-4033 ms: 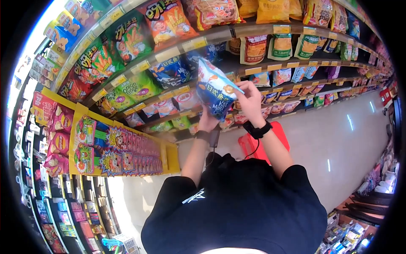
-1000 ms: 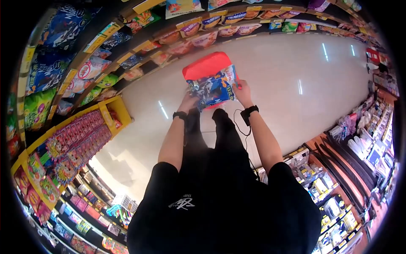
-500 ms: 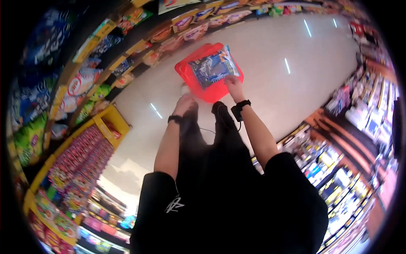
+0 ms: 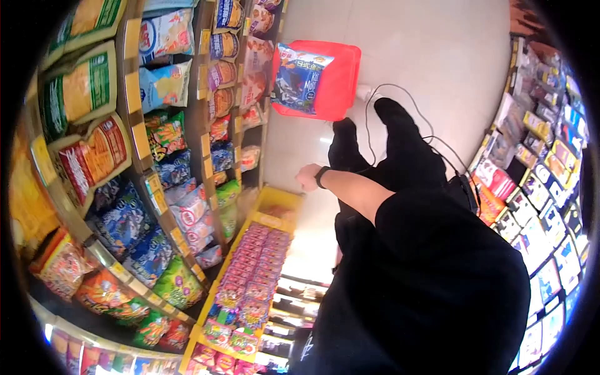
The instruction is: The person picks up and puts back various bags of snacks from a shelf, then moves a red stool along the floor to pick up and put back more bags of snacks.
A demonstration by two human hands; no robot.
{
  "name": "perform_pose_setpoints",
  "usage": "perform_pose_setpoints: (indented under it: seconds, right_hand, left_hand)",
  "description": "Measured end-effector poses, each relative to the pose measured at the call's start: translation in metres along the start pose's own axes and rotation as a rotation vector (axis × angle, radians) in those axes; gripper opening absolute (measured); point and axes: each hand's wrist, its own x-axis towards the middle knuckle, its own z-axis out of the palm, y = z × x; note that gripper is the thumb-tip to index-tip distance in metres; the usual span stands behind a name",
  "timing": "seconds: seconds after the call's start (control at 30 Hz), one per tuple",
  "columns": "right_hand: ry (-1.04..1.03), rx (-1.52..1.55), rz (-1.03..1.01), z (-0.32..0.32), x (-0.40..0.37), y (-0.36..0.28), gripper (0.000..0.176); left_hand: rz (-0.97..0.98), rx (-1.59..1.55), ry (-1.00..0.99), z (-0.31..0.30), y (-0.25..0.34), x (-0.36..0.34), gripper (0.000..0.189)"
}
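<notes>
My right hand reaches across in front of my body, above the floor, between the basket and the yellow display stand. Its fingers look loosely curled, and I see nothing in them. A black band is around the wrist. My left hand is out of sight; only a sliver of that arm may show beside my torso. The red basket stands on the floor ahead of my feet, close beside the shelves. A blue bag of snacks lies in it, towards the shelf side. Neither hand touches the basket.
Shelves of snack bags line the left side. A yellow display stand with pink packets is below my hand. A thin black cable loops near my feet. More shelves with small packaged goods stand on the right.
My right hand has come away from the basket and swung left. My left hand has left view. The view has turned towards the shelves, and the bag now rests in the basket untouched.
</notes>
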Motion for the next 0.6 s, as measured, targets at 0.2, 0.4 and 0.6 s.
perform_pose_setpoints:
  seconds: [0.2, 0.4, 0.6]
  right_hand:
    - [-0.192, -0.067, 0.066, -0.015, -0.052, 0.027, 0.026]
    - [-0.171, -0.107, 0.121, -0.054, -0.088, 0.026, 0.028]
    - [-0.180, -0.125, 0.140, -0.081, -0.109, 0.032, 0.029]
  left_hand:
    - [0.144, -0.018, 0.068, 0.066, 0.068, -0.020, 0.027]
    - [0.222, -0.052, 0.147, 0.117, 0.098, -0.046, 0.027]
    - [0.197, 0.005, 0.093, 0.129, 0.086, -0.045, 0.023]
